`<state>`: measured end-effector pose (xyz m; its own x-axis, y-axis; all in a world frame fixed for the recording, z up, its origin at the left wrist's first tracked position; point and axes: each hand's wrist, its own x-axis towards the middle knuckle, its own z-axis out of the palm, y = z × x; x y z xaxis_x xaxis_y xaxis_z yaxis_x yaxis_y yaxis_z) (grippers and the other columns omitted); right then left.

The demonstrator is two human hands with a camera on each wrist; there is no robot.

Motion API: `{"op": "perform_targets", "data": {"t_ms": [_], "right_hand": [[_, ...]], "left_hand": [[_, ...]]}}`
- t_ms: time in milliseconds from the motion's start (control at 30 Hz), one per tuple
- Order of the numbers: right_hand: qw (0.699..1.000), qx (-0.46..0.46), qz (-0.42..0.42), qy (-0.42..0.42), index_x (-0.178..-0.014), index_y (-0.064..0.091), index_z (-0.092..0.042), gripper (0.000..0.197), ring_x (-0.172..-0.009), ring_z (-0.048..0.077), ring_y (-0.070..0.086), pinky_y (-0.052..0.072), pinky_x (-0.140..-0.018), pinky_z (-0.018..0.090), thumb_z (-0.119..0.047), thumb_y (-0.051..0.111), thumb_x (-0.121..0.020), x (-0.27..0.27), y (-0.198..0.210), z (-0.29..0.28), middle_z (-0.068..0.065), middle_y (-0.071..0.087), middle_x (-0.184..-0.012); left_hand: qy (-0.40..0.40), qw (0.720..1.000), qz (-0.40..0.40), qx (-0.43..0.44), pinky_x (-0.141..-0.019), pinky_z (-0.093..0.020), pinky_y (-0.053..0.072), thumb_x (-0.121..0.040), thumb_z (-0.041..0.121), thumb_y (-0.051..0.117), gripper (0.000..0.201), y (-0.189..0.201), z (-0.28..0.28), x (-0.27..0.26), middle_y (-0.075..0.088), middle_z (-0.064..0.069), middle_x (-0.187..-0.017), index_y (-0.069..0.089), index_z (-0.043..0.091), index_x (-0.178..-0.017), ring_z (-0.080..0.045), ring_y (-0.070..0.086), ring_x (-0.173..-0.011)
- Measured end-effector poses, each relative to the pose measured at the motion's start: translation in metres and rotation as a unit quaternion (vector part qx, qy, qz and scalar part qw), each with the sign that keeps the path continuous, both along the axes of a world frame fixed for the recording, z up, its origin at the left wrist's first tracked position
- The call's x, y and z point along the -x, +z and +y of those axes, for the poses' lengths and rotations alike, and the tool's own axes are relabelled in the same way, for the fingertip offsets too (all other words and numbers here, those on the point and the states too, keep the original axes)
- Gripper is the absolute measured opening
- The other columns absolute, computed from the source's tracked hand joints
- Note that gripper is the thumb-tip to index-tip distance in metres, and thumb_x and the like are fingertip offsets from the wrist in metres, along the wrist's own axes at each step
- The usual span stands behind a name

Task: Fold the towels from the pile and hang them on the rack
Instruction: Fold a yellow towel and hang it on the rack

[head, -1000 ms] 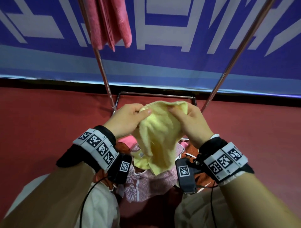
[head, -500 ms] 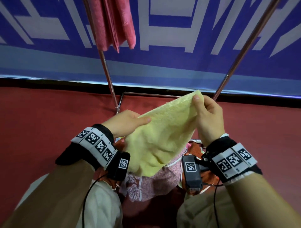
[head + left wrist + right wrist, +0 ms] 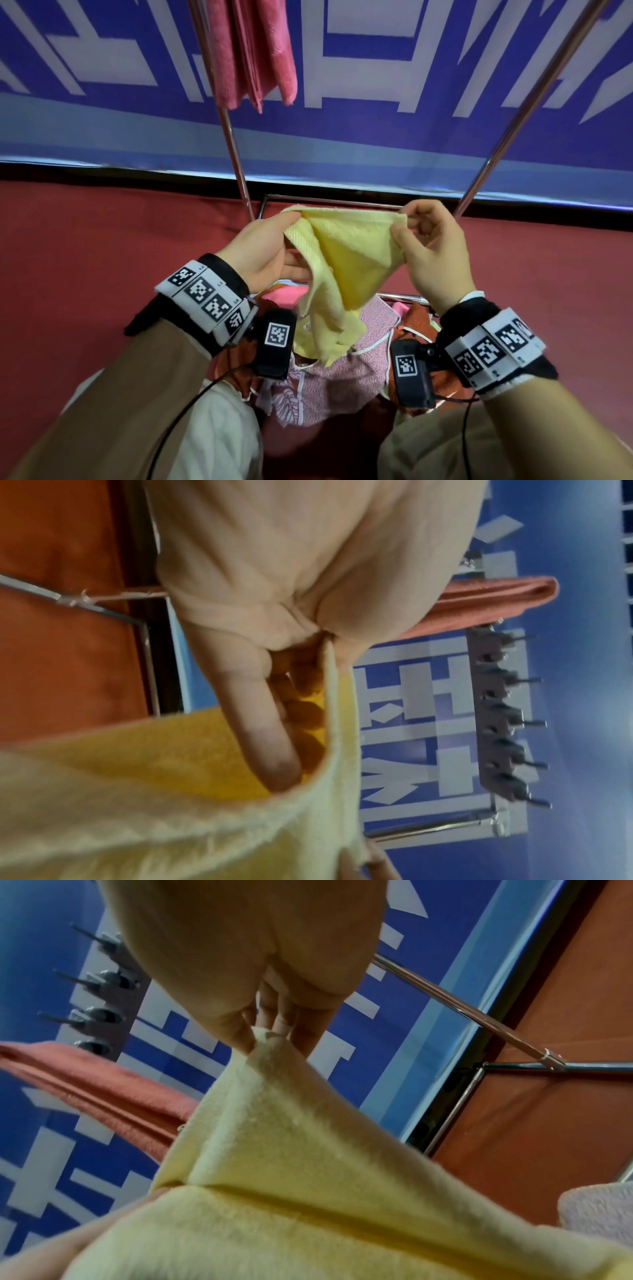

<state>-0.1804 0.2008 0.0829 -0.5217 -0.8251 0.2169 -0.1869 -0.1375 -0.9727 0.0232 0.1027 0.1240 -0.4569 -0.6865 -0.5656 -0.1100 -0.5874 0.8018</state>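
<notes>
Pile (image 3: 329,387) partly behind drooping folds of yellow towel (image 3: 346,260)

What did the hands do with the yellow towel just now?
The left hand and right hand moved apart, pulling the bunched yellow towel open. Its top edge now stretches between them, with each hand pinching a corner. Both hands kept hold throughout. The pink towel on the rack and the pile below stayed put.

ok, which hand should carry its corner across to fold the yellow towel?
Right, probably. The right hand pinches one corner of the towel cleanly and is free to swing over. The left hand has fingers tucked inside bunched cloth, so it suits anchoring.
</notes>
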Motion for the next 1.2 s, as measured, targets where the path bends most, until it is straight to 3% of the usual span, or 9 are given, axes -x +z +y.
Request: {"op": "perform_targets", "data": {"t_ms": [133, 233, 333, 467, 633, 867, 967, 1100, 1200], "right_hand": [[0.992, -0.054, 0.075, 0.083, -0.113, 0.056, -0.042, 0.043, -0.068, 0.014, 0.058, 0.05, -0.059, 0.033, -0.002, 0.058, -0.097, -0.004, -0.007, 0.004, -0.007, 0.06, -0.091], [0.985, -0.054, 0.098, 0.135, -0.117, 0.056, -0.034, 0.04, -0.061, 0.015, 0.063, 0.054, -0.055, 0.036, 0.0, 0.054, -0.096, -0.008, -0.004, 0.007, -0.006, 0.062, -0.095], [0.972, -0.029, 0.195, 0.132, -0.107, 0.062, -0.032, 0.025, -0.07, 0.018, 0.066, 0.058, -0.067, 0.045, -0.011, 0.057, -0.094, -0.015, 0.001, 0.009, -0.011, 0.067, -0.095], [0.953, -0.026, 0.266, 0.139, -0.109, 0.064, -0.033, 0.024, -0.081, 0.013, 0.068, 0.056, -0.074, 0.04, -0.018, 0.056, -0.092, -0.02, 0.003, 0.01, -0.013, 0.071, -0.095], [0.93, -0.039, 0.308, 0.196, -0.116, 0.062, -0.024, 0.03, -0.081, 0.01, 0.064, 0.055, -0.075, 0.039, -0.012, 0.048, -0.092, -0.022, 0.003, 0.01, -0.01, 0.067, -0.101], [0.896, -0.1, 0.376, 0.213, -0.092, 0.071, -0.025, 0.025, -0.08, 0.017, 0.06, 0.052, -0.076, 0.045, -0.016, 0.048, -0.088, -0.016, -0.011, 0.005, -0.007, 0.061, -0.088], [0.899, -0.125, 0.369, 0.2, -0.098, 0.074, -0.025, 0.025, -0.08, 0.01, 0.059, 0.054, -0.076, 0.042, -0.029, 0.052, -0.089, -0.017, -0.012, 0.007, -0.01, 0.068, -0.091], [0.885, -0.154, 0.381, 0.218, -0.1, 0.074, -0.026, 0.052, -0.09, 0.009, 0.064, 0.053, -0.079, 0.037, -0.069, 0.05, -0.084, -0.022, -0.013, 0.008, -0.014, 0.07, -0.095], [0.882, -0.144, 0.395, 0.213, -0.093, 0.074, -0.023, 0.041, -0.085, 0.012, 0.065, 0.053, -0.077, 0.04, -0.062, 0.061, -0.085, -0.022, -0.017, 0.007, -0.012, 0.071, -0.09]], "left_hand": [[0.008, 0.998, 0.042, -0.035, -0.094, -0.062, 0.051, -0.108, 0.035, 0.034, 0.045, 0.0, -0.002, 0.001, 0.065, -0.02, -0.13, 0.054, 0.006, -0.135, -0.04, 0.063, -0.119], [0.043, 0.995, 0.069, -0.052, -0.101, -0.064, 0.045, -0.107, 0.037, 0.035, 0.048, -0.002, -0.004, 0.002, 0.061, -0.019, -0.135, 0.052, 0.005, -0.138, -0.038, 0.058, -0.125], [0.051, 0.99, 0.102, -0.082, -0.092, -0.06, 0.053, -0.107, 0.041, 0.035, 0.053, -0.003, -0.006, 0.003, 0.06, -0.022, -0.137, 0.049, 0.004, -0.143, -0.038, 0.062, -0.121], [0.071, 0.985, 0.118, -0.101, -0.073, -0.055, 0.061, -0.107, 0.043, 0.035, 0.053, -0.005, -0.008, 0.003, 0.058, -0.026, -0.135, 0.048, 0.003, -0.14, -0.04, 0.065, -0.112], [0.101, 0.983, 0.119, -0.1, -0.07, -0.051, 0.061, -0.107, 0.04, 0.036, 0.047, -0.007, -0.009, 0.005, 0.06, -0.023, -0.132, 0.05, 0.004, -0.134, -0.039, 0.066, -0.11], [0.136, 0.981, 0.11, -0.084, -0.066, -0.045, 0.058, -0.108, 0.037, 0.034, 0.043, -0.005, -0.007, 0.008, 0.066, -0.015, -0.114, 0.052, 0.005, -0.131, -0.029, 0.068, -0.1], [0.137, 0.981, 0.11, -0.087, -0.071, -0.047, 0.056, -0.108, 0.038, 0.034, 0.045, -0.005, -0.005, 0.009, 0.064, -0.016, -0.117, 0.051, 0.005, -0.135, -0.029, 0.067, -0.102], [0.142, 0.978, 0.122, -0.093, -0.07, -0.049, 0.056, -0.108, 0.037, 0.035, 0.046, -0.004, -0.005, 0.011, 0.056, -0.019, -0.14, 0.047, 0.006, -0.14, -0.031, 0.063, -0.113], [0.142, 0.976, 0.131, -0.096, -0.066, -0.047, 0.059, -0.108, 0.038, 0.036, 0.047, -0.006, -0.006, 0.011, 0.055, -0.019, -0.14, 0.046, 0.007, -0.141, -0.032, 0.063, -0.115]]}}
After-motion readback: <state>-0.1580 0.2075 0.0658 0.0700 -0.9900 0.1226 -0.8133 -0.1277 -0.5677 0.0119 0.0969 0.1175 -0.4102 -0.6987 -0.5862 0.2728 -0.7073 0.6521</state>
